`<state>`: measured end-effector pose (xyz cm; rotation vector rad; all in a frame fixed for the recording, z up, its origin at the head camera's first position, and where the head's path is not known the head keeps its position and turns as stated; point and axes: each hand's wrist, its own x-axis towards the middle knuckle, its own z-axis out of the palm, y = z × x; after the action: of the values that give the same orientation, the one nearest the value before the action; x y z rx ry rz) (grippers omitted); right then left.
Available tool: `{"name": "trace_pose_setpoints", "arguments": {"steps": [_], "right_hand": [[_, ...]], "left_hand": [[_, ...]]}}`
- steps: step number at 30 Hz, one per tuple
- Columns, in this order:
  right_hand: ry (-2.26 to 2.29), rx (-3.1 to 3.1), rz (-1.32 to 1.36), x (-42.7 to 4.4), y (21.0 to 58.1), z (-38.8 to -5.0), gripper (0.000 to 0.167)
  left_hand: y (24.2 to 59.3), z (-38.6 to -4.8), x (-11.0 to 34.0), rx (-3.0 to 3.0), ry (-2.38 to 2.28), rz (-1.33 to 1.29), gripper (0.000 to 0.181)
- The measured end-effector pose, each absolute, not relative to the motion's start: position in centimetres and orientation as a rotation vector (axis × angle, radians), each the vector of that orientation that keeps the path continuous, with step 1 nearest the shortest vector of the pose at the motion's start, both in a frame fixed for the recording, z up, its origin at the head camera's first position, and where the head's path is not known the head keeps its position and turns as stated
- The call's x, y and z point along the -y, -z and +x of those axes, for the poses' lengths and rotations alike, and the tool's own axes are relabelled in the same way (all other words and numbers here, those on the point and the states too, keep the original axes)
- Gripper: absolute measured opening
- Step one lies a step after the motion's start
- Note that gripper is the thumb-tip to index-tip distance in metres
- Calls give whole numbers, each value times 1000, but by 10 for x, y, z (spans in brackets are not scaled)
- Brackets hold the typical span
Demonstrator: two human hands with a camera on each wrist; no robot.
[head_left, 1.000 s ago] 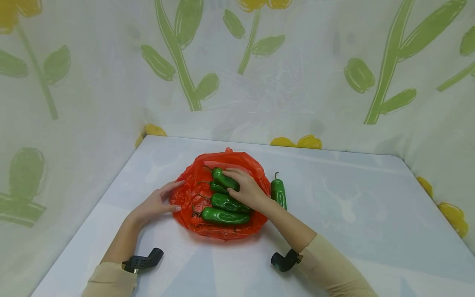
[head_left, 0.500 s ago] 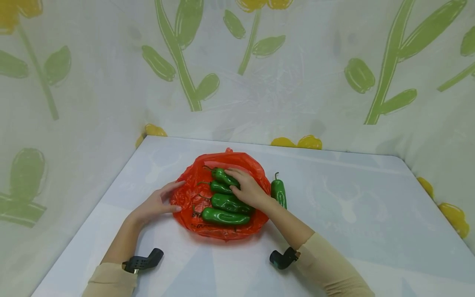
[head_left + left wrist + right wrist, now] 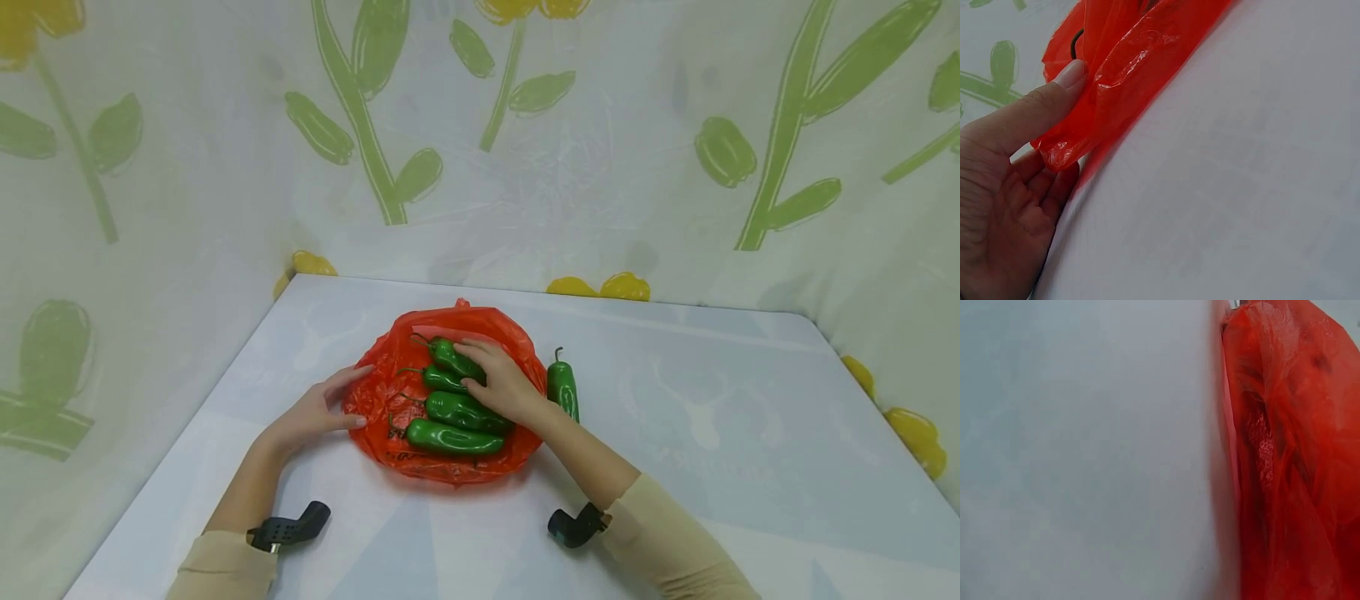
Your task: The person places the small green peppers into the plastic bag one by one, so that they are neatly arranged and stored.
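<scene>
An open red plastic bag [image 3: 390,450] lies on the table with several green chili peppers in a row inside it. My left hand [image 3: 307,417] holds the bag's left side; the left wrist view shows the thumb over the red plastic [image 3: 1141,69] and the fingers below it. My right hand [image 3: 502,383] reaches into the bag and grips the farthest pepper [image 3: 450,358], covering its right end. Nearer me lie a second pepper [image 3: 441,380], a third [image 3: 461,412] and the nearest one [image 3: 453,437], stems to the left. In the right wrist view only the bag [image 3: 1310,450] and tabletop show.
Another green chili pepper [image 3: 562,387] lies on the table just right of the bag, its stem pointing away from me. The pale tabletop [image 3: 712,467] ends at a back edge against a white flower-printed curtain [image 3: 600,192], which also hangs along both sides.
My right hand and the farthest pepper have shifted very slightly to the right. The left hand, the bag and the pepper outside it stay in place.
</scene>
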<state>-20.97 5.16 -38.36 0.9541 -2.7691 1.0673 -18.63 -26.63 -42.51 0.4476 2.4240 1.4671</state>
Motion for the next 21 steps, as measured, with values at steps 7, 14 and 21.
{"name": "trace_pose_setpoints", "arguments": {"steps": [7,14,21], "right_hand": [[-1051,2701,999,-54,378,-202,56],[-1061,2624,1041,-57,371,-191,58],[-1076,2599,1064,-62,366,-179,60]], "left_hand": [[426,-187,267,-2420,-1466,450,78],[425,-186,267,-2410,-1475,454,78],[425,-186,266,-2424,-1467,454,77]]}}
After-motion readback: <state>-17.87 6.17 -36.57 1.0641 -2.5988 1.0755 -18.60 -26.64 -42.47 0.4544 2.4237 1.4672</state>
